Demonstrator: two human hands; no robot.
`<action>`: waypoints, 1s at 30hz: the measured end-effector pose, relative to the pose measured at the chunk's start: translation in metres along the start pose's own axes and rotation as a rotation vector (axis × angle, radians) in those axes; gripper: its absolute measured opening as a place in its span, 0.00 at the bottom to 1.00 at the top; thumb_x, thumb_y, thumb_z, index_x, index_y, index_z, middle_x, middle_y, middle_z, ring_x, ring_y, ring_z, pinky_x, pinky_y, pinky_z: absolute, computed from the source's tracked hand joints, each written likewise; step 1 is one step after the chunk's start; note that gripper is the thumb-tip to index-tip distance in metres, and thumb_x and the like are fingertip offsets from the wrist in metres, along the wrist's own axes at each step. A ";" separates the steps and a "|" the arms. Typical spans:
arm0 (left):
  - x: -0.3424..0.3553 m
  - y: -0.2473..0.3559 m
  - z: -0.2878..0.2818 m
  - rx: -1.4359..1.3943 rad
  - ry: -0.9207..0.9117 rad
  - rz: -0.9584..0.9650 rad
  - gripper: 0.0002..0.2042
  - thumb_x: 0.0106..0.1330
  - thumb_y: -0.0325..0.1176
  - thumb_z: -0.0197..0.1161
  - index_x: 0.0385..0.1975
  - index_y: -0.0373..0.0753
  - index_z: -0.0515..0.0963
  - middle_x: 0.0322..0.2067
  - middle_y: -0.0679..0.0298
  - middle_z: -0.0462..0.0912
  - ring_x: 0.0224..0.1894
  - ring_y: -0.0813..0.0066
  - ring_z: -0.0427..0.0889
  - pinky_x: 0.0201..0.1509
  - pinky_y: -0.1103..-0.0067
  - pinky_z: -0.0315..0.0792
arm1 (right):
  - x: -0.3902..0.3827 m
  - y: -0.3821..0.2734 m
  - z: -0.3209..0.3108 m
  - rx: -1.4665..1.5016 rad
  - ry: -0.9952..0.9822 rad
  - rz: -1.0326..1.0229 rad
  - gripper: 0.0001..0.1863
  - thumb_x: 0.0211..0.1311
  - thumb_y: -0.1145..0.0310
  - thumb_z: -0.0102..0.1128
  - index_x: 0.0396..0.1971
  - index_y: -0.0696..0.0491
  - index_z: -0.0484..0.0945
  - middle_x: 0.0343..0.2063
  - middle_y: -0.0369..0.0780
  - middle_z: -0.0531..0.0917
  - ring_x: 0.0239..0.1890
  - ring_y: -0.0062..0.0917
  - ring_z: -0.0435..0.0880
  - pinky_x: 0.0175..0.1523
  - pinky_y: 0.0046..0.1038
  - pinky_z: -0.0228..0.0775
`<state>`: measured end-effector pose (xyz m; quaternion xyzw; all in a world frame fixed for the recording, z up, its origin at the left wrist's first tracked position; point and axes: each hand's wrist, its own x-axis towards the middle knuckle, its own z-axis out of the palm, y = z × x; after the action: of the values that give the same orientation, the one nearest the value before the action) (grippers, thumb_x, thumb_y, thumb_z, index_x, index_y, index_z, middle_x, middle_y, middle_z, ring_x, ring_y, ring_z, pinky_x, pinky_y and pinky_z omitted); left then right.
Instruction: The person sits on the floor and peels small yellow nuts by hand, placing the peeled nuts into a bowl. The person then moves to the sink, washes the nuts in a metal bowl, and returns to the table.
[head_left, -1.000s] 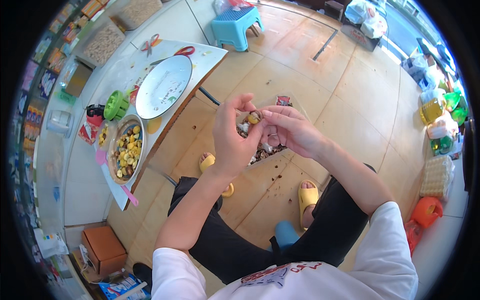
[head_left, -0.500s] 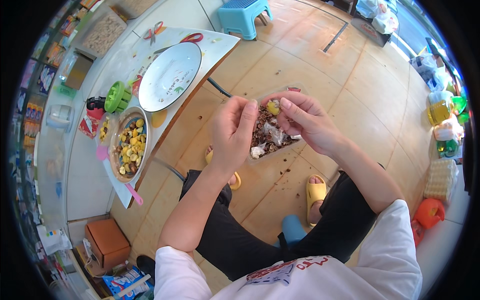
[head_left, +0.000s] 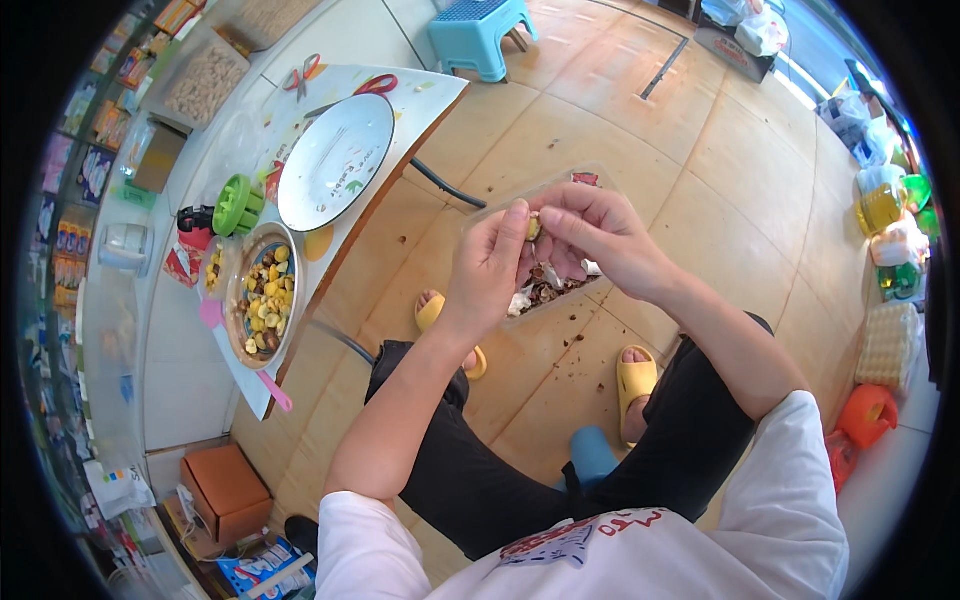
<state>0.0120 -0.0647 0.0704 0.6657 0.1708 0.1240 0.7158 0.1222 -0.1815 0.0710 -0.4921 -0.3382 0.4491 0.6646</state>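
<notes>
My left hand [head_left: 492,255] and my right hand [head_left: 605,245] meet over a plastic bin [head_left: 575,292] of brown shells and white scraps on the floor, both closed round a small yellow-and-brown chestnut [head_left: 533,228], which their fingers partly hide. At my left, a low table [head_left: 320,240] carries a bowl [head_left: 240,300] of yellow and brown peeled chestnuts, a white plate [head_left: 335,160], a green plastic gadget [head_left: 237,205], red-handled scissors [head_left: 375,85] and a pink utensil [head_left: 275,390].
Crowded shelves [head_left: 75,250] and a cardboard box [head_left: 225,490] line the left. A blue stool [head_left: 480,35] stands beyond the table; bottles [head_left: 875,210] and bags line the right. My legs and yellow slippers [head_left: 635,395] frame the tiled floor [head_left: 700,220].
Half a second ago my right hand held the chestnut a little apart from my left thumb; now both hands are closer together around it, with the left moved rightward.
</notes>
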 end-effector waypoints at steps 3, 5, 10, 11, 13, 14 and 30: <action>0.002 -0.005 -0.001 0.041 0.005 0.047 0.19 0.69 0.44 0.43 0.20 0.38 0.70 0.14 0.75 0.63 0.16 0.92 0.59 0.17 0.90 0.54 | -0.001 0.001 -0.004 -0.155 -0.030 -0.049 0.13 0.62 0.69 0.51 0.43 0.60 0.70 0.22 0.33 0.77 0.20 0.10 0.73 0.23 0.11 0.63; 0.003 -0.002 0.000 0.049 -0.006 0.023 0.18 0.68 0.44 0.44 0.21 0.38 0.70 0.15 0.74 0.66 0.16 0.91 0.61 0.18 0.89 0.55 | -0.001 0.002 -0.006 -0.235 -0.033 -0.063 0.13 0.61 0.71 0.51 0.43 0.60 0.70 0.22 0.34 0.77 0.22 0.11 0.75 0.24 0.12 0.66; 0.002 0.004 -0.002 -0.010 -0.116 -0.034 0.18 0.67 0.43 0.46 0.25 0.34 0.72 0.18 0.70 0.73 0.20 0.88 0.68 0.22 0.88 0.61 | -0.002 -0.002 0.000 -0.346 -0.029 -0.057 0.12 0.60 0.72 0.50 0.43 0.60 0.71 0.23 0.35 0.79 0.22 0.12 0.77 0.26 0.14 0.71; 0.003 0.004 -0.005 0.016 -0.140 -0.042 0.18 0.67 0.43 0.47 0.26 0.33 0.72 0.18 0.69 0.74 0.21 0.87 0.70 0.23 0.88 0.63 | -0.002 -0.002 0.000 -0.335 -0.032 -0.055 0.12 0.60 0.73 0.50 0.43 0.60 0.71 0.23 0.35 0.79 0.22 0.13 0.77 0.26 0.14 0.71; 0.003 0.000 -0.009 0.072 -0.134 0.000 0.18 0.67 0.43 0.48 0.27 0.32 0.72 0.19 0.67 0.75 0.23 0.85 0.72 0.25 0.86 0.65 | -0.003 -0.001 -0.001 -0.308 -0.043 -0.053 0.12 0.60 0.74 0.49 0.43 0.60 0.71 0.24 0.36 0.79 0.23 0.13 0.77 0.28 0.15 0.72; 0.004 -0.007 -0.008 0.100 -0.105 0.051 0.18 0.66 0.43 0.48 0.27 0.32 0.72 0.20 0.66 0.76 0.23 0.84 0.73 0.26 0.85 0.67 | -0.002 -0.001 -0.001 -0.311 -0.060 -0.074 0.12 0.59 0.76 0.47 0.43 0.61 0.70 0.24 0.37 0.79 0.24 0.14 0.78 0.29 0.16 0.73; -0.001 -0.007 0.001 0.410 -0.093 0.346 0.16 0.67 0.41 0.44 0.25 0.34 0.67 0.17 0.61 0.73 0.19 0.70 0.73 0.21 0.77 0.64 | -0.001 -0.006 -0.006 -0.478 0.015 -0.143 0.12 0.50 0.80 0.40 0.35 0.61 0.70 0.16 0.35 0.74 0.19 0.14 0.74 0.24 0.17 0.67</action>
<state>0.0116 -0.0669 0.0633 0.8210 0.0430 0.1765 0.5413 0.1291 -0.1853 0.0749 -0.6136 -0.4638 0.3046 0.5618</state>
